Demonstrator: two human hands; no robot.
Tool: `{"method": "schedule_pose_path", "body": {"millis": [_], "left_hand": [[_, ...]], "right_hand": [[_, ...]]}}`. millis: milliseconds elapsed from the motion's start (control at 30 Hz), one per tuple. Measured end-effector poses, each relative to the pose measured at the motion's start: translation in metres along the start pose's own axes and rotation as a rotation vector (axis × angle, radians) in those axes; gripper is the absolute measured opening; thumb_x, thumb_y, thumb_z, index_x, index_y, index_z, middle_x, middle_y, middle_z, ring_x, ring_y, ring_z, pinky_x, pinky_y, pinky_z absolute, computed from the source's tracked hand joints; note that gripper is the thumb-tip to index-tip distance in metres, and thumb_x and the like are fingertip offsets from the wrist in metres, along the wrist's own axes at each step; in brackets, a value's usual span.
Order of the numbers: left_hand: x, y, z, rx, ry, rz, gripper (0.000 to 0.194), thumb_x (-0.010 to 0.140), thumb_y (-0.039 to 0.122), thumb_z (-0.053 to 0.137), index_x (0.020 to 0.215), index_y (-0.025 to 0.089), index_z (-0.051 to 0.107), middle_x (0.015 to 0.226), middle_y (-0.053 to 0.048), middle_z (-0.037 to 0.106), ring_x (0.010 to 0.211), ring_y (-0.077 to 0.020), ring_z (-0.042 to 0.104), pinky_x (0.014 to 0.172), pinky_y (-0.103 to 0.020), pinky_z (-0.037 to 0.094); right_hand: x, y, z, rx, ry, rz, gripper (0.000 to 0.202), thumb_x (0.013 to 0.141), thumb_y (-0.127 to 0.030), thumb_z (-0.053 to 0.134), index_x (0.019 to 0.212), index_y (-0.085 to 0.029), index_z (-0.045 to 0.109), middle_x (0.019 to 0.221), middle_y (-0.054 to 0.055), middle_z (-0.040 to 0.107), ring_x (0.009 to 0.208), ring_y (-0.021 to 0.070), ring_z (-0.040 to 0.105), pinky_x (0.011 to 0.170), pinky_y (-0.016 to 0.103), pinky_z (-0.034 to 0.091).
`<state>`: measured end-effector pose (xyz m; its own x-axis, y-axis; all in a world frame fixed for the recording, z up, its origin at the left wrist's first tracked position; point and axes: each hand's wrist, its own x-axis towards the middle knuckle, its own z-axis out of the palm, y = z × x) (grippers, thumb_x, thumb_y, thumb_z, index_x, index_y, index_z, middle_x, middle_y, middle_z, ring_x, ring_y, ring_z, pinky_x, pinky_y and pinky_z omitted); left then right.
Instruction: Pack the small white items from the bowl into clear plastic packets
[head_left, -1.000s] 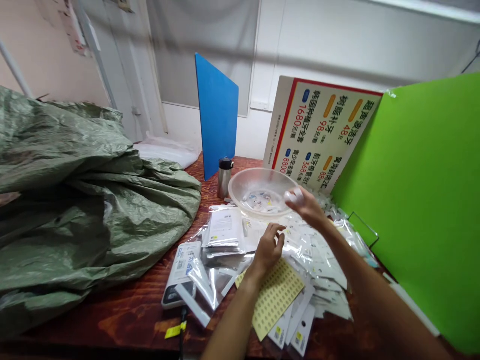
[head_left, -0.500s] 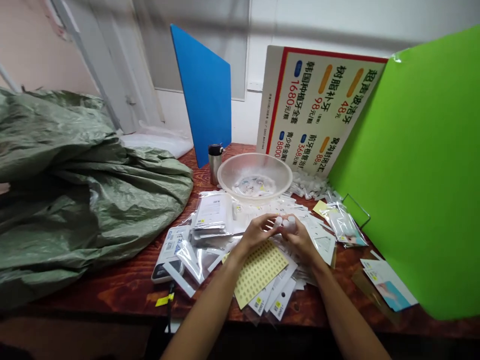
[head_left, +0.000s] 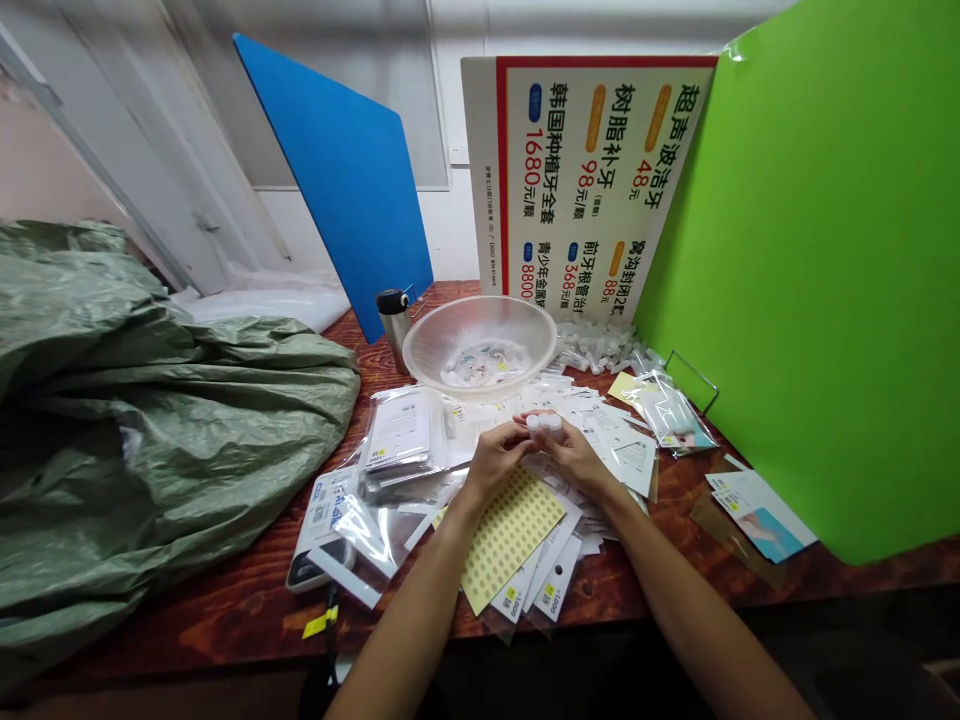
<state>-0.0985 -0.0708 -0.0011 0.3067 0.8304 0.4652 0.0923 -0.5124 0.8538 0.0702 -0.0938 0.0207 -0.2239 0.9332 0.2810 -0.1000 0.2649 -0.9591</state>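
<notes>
Small white plastic tubes (head_left: 544, 428) sit side by side, round ends showing, above the middle of the table. My right hand (head_left: 579, 463) is closed around them. From the other side my left hand (head_left: 495, 462) closes its fingertips at the left end of the group; the exact grip is partly hidden. Below both hands lies a yellow sheet of small round stickers (head_left: 511, 540), overlapping white printed cards (head_left: 556, 585) in clear sleeves. Beyond the hands spreads a layer of more cards and packets (head_left: 600, 425).
A translucent basin (head_left: 420, 350) holding packets stands behind, beside a steel bottle (head_left: 395, 335). White tubes (head_left: 600, 345) are heaped near the price board (head_left: 570, 190). Green (head_left: 795, 300) and blue panels (head_left: 337, 180) flank the table. A stack of sleeved cards (head_left: 403, 430) lies left; green sheeting (head_left: 225, 420) beyond.
The view has shifted, so the scene sits further left. My left hand has brought the tube it held up against those in my right hand; the tubes now sit together.
</notes>
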Motion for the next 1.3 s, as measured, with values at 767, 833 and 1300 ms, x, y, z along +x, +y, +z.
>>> {"method": "schedule_pose_path", "body": {"millis": [767,833,1300], "left_hand": [[-0.002,0.008,-0.004,0.595,-0.214,0.087,0.025,0.091,0.041,0.067,0.11,0.025,0.072,0.12,-0.007,0.068,0.113,-0.0261,0.06,0.101,-0.046,0.044],[-0.001,0.008,-0.004,0.596,-0.218,0.086,0.026,0.091,0.041,0.067,0.11,0.024,0.072,0.12,-0.007,0.068,0.112,-0.0258,0.061,0.101,-0.046,0.044],[0.0,0.008,-0.005,0.597,-0.201,0.081,0.025,0.09,0.04,0.067,0.109,0.025,0.072,0.118,-0.007,0.069,0.114,-0.0265,0.061,0.101,-0.045,0.045]], "right_hand": [[0.004,0.012,-0.073,-0.274,0.483,0.406,0.016,0.082,-0.033,0.06,0.075,-0.019,0.056,0.054,0.0,0.059,0.044,0.0137,0.052,0.04,0.023,0.039],[0.003,0.009,-0.069,-0.273,0.424,0.401,0.018,0.082,-0.036,0.061,0.075,-0.02,0.054,0.053,-0.002,0.056,0.043,0.0124,0.049,0.04,0.022,0.036],[0.003,-0.004,-0.064,-0.838,0.384,0.223,0.017,0.076,-0.033,0.063,0.076,-0.024,0.048,0.072,0.0,0.06,0.069,0.0202,0.054,0.062,0.029,0.04]]}}
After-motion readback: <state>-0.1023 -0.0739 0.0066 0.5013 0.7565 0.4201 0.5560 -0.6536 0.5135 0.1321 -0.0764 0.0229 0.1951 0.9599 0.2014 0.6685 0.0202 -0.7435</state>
